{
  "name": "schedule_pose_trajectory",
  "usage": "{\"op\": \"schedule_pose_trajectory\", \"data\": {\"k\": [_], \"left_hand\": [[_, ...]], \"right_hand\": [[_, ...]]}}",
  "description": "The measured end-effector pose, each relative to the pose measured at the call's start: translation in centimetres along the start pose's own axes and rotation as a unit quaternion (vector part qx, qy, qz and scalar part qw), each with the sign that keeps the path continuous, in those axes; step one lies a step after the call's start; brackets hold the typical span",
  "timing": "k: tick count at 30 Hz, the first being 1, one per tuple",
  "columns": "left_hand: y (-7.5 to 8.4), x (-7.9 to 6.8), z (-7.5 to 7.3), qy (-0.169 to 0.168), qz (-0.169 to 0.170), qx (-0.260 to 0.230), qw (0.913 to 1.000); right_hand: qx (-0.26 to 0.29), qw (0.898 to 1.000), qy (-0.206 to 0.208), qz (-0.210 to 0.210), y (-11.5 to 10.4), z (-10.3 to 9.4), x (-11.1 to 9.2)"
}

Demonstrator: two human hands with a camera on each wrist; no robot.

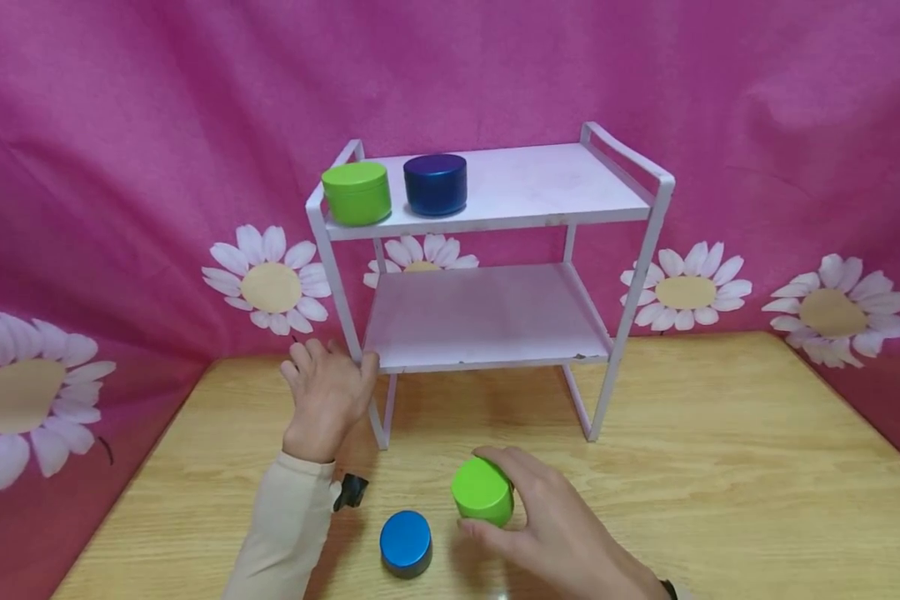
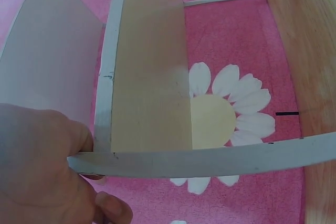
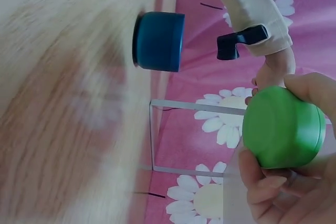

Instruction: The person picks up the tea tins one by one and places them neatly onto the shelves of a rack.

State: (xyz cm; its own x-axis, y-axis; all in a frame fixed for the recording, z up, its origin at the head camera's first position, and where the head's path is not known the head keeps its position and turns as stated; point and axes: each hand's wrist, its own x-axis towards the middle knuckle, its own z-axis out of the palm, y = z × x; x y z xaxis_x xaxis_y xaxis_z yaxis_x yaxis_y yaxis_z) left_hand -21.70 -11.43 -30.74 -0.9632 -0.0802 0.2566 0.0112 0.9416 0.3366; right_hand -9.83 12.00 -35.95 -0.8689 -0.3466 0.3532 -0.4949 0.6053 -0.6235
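My right hand (image 1: 558, 525) holds a round green tin (image 1: 482, 492) between thumb and fingers, its smooth bottom showing in the right wrist view; the tin is off the table. To its left, a blue tin (image 1: 406, 543) stands on the wooden table. My left hand (image 1: 330, 392) grips the left front post of a white two-tier shelf, near the lower board; in the left wrist view the thumb and fingers go round the post (image 2: 173, 163). On the upper board (image 1: 540, 179), a second green tin (image 1: 357, 194) stands at the left end, beside a dark blue tin (image 1: 436, 185).
The lower board (image 1: 487, 317) of the shelf sits below the upper one, between the side frames. Behind the table (image 1: 720, 467) hangs a pink cloth (image 1: 495, 67) with large white flowers. A black clip (image 1: 351, 492) is on the left wrist.
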Motion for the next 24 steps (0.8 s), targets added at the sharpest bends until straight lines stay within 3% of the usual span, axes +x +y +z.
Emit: {"op": "schedule_pose_trajectory", "data": {"k": [5, 12, 16, 20, 24], "left_hand": [[-0.4, -0.1, 0.3, -0.005, 0.010, -0.016, 0.9998], [-2.2, -0.8, 0.6, 0.002, 0.028, -0.009, 0.9996], [-2.1, -0.6, 0.9, -0.004, 0.048, -0.003, 0.9988], [-1.6, -0.3, 1.2, -0.024, 0.049, -0.020, 0.9983], [-1.3, 0.2, 1.2, -0.019, 0.048, -0.034, 0.9981]], "right_hand": [[0.000, 1.000, 0.010, -0.014, 0.0, -0.2, 0.1], [-0.015, 0.999, 0.004, -0.045, 0.4, -1.3, 0.7], [-0.031, 0.998, 0.028, -0.038, 0.5, -2.6, 1.1], [-0.040, 0.998, 0.040, -0.028, 0.4, -4.5, 1.7], [-0.044, 0.997, 0.052, -0.039, 0.3, -6.7, 2.7]]}}
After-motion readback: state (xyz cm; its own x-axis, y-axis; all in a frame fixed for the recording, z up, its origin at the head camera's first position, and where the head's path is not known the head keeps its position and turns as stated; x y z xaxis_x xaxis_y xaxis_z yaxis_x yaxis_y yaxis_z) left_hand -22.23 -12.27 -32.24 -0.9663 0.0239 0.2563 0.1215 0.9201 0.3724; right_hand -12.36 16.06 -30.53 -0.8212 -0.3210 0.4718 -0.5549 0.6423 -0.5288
